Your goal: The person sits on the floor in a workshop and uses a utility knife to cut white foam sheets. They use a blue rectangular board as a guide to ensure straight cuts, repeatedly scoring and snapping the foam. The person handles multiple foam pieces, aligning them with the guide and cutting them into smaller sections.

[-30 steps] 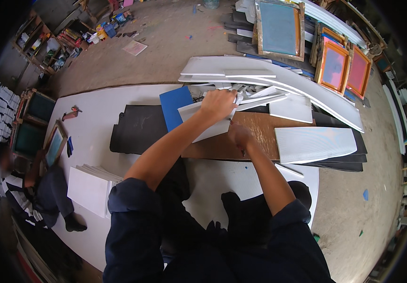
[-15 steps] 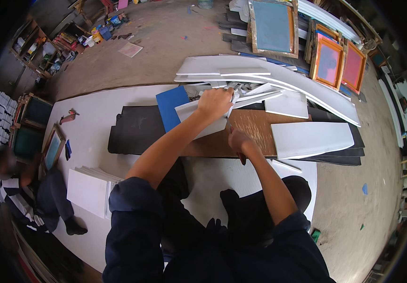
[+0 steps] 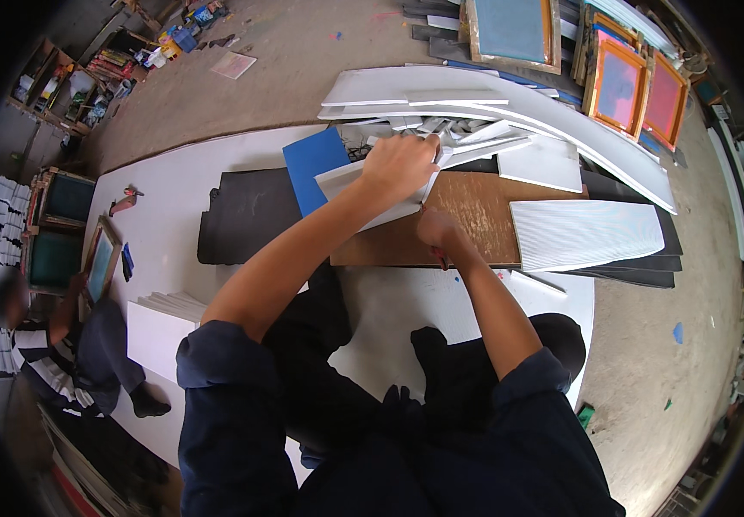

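Note:
My left hand (image 3: 396, 165) is closed on a white foam sheet (image 3: 337, 183), with a narrow strip bending up by the fingertips. The sheet lies slanted over the left part of a scuffed brown board (image 3: 479, 194). Just nearer to me, my right hand (image 3: 441, 233) is wrapped round a knife (image 3: 442, 256); a bit of its reddish handle shows below the fist. Its thin blade points away from me toward the sheet's edge, mostly hidden. A blue sheet (image 3: 313, 164) lies left of the white one. White offcuts (image 3: 479, 133) are heaped beyond my hands.
Dark sheets (image 3: 247, 215) lie under the board. A white stack (image 3: 587, 233) rests on its right end, and long white sheets (image 3: 406, 86) curve behind. Framed screens (image 3: 620, 86) stand far right. At left, a person (image 3: 87, 345) sits by a small frame (image 3: 100, 263).
The whole view has shifted, so the board and sheets sit higher in the picture. My left hand keeps its grip. Less of the knife handle shows below my right fist.

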`<act>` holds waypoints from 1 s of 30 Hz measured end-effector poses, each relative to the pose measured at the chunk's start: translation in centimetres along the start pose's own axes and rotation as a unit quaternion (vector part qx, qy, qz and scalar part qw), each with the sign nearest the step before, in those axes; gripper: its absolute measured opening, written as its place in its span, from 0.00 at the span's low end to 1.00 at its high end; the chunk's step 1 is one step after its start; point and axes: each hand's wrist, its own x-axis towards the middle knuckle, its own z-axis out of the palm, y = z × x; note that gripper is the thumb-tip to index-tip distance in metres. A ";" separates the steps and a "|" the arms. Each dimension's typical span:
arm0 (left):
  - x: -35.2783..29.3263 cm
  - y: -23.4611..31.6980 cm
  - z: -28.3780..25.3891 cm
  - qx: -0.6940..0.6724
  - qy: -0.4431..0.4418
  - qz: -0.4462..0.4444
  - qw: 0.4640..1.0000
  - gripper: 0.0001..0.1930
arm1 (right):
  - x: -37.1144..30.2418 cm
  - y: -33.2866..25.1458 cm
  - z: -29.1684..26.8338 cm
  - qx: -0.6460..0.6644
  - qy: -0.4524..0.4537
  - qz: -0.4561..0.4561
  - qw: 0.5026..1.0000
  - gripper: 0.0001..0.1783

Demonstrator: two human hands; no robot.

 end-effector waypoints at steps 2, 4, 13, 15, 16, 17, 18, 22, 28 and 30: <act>0.2 0.2 0.4 0.001 0.021 0.011 1.000 0.13 | 1.8 1.5 1.9 -0.032 0.046 -0.018 0.998 0.16; 0.3 -0.3 0.2 -0.004 0.031 0.010 0.999 0.12 | 2.3 3.1 6.4 -0.064 0.145 -0.032 0.987 0.15; 0.7 -3.8 0.5 -0.026 0.044 -0.029 0.998 0.13 | 2.4 4.4 12.8 -0.011 0.217 -0.032 0.976 0.12; 1.2 -4.4 0.6 -0.039 0.067 -0.017 0.997 0.15 | 2.4 4.6 12.6 -0.023 0.221 -0.030 0.975 0.13; 1.2 -4.8 0.7 -0.044 0.078 -0.013 0.996 0.16 | 2.3 4.8 12.3 -0.027 0.224 -0.036 0.974 0.13; 1.2 -5.0 0.7 -0.047 0.076 -0.008 0.996 0.16 | 2.1 5.0 12.1 -0.031 0.226 -0.042 0.973 0.14; 1.2 -5.3 0.7 -0.049 0.074 -0.002 0.996 0.17 | 1.8 5.2 11.9 -0.034 0.224 -0.043 0.973 0.14; 1.2 -6.4 -0.1 -0.006 0.109 0.026 0.994 0.15 | 1.2 6.6 10.1 -0.046 0.246 -0.055 0.967 0.15; 0.0 -7.5 -6.6 -0.033 0.202 -0.091 0.975 0.19 | -2.9 4.2 -0.6 0.311 0.153 -0.031 0.938 0.20; 0.2 -6.1 -9.5 -0.095 0.252 -0.081 0.960 0.20 | -3.1 5.5 -6.5 0.216 0.162 -0.080 0.960 0.20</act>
